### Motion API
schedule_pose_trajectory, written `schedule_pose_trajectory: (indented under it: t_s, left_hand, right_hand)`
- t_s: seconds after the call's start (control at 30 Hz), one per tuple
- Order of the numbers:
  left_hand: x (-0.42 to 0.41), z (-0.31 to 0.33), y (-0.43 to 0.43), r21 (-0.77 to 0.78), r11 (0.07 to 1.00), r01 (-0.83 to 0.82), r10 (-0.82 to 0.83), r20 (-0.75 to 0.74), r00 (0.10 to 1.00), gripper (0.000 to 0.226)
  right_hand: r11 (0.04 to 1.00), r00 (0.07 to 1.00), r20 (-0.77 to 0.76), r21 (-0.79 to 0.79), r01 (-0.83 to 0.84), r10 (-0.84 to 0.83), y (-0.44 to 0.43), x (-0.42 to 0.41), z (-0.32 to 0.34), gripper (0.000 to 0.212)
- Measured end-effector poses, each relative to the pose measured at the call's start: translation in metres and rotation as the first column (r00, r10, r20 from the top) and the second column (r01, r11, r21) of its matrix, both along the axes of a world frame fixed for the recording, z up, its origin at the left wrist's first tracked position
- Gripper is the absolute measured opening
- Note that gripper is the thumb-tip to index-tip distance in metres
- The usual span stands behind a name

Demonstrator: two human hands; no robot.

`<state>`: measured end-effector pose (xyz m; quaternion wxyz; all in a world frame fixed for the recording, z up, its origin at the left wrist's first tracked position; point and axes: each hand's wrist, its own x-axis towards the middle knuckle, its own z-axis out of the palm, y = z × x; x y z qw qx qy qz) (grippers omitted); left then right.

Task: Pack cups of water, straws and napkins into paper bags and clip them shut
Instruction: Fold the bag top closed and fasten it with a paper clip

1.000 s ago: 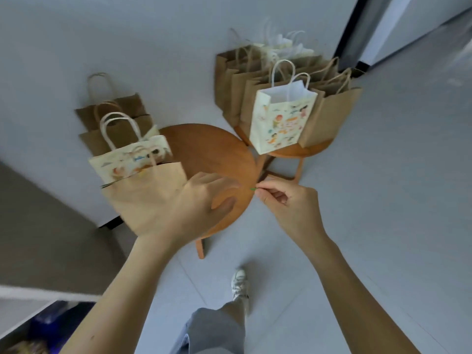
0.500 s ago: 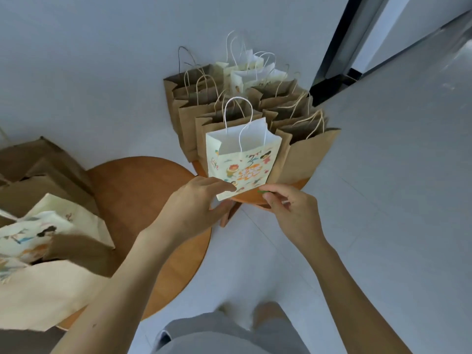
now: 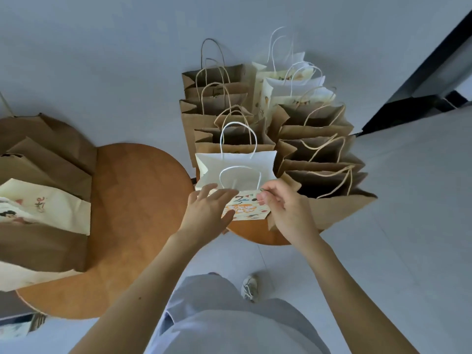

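While the white bag (image 3: 237, 163) stands open on the desk (image 3: 255, 235) just ahead of both hands, its mouth runs left to right. The left hand (image 3: 207, 213) lies flat, fingers spread, on the near wall. The right hand (image 3: 283, 208), grip pinched on what looks like a small green clip (image 3: 263, 191), is at the near rim's right end; the 2 rims must meet first.

Single head view, steeply downward, close above hands (image 3: 245, 210).

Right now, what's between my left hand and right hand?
In the head view, the printed front of the white paper bag lies between left hand and right hand.
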<state>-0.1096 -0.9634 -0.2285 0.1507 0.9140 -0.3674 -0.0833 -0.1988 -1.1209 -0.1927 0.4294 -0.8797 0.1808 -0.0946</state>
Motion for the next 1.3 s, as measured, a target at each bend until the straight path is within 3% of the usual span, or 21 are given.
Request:
schedule_pose_trajectory:
  t_s: [0.13, 0.23, 0.33, 0.57, 0.73, 0.83, 0.93, 1.07, 1.3]
  left_hand:
    - [0.008, -0.017, -0.017, 0.122, 0.991, -0.047, 0.045, 0.012, 0.999, 0.074]
    - [0.023, -0.027, -0.029, 0.194, 0.979, -0.060, 0.048, 0.064, 0.997, 0.104]
    - [0.044, -0.033, -0.040, 0.294, 0.952, -0.086, 0.074, 0.054, 0.996, 0.108]
    - [0.090, -0.039, -0.051, 0.310, 0.949, -0.055, 0.044, 0.043, 0.998, 0.105]
    - [0.101, -0.044, -0.051, 0.303, 0.953, 0.006, -0.015, 0.028, 1.000, 0.086]
    - [0.098, -0.050, -0.047, 0.173, 0.984, 0.032, -0.038, 0.028, 0.999, 0.055]
    - [0.094, -0.061, -0.043, 0.023, 0.999, 0.046, -0.049, 0.141, 0.989, 0.031]
    - [0.095, -0.067, -0.043, -0.119, 0.993, 0.028, -0.005, 0.187, 0.982, 0.015]
    - [0.098, -0.071, -0.046, -0.208, 0.976, 0.058, -0.013, 0.212, 0.977, 0.008]
  right_hand:
    - [0.995, 0.995, -0.028, -0.006, -0.096, 0.096, -0.015, 0.015, -0.011, 0.014]
    - [0.988, 0.994, 0.015, -0.119, -0.102, 0.105, -0.021, 0.028, -0.021, 0.018]
    - [0.986, 0.994, 0.019, -0.127, -0.106, 0.110, -0.024, 0.042, -0.026, 0.015]
    - [0.991, 0.994, -0.068, -0.100, -0.092, 0.085, -0.022, 0.070, -0.027, 0.014]
    - [0.993, 0.993, -0.105, -0.098, -0.061, 0.051, -0.024, 0.087, -0.037, 0.014]
    - [0.997, 0.996, -0.085, -0.067, -0.033, 0.027, -0.028, 0.093, -0.046, 0.016]
    - [0.994, 1.000, -0.012, -0.113, -0.009, 0.008, -0.030, 0.100, -0.054, 0.016]
    - [0.979, 0.998, 0.061, -0.205, -0.007, 0.020, -0.031, 0.108, -0.067, 0.014]
    - [0.968, 0.999, 0.022, -0.250, -0.020, 0.026, -0.032, 0.121, -0.084, 0.022]
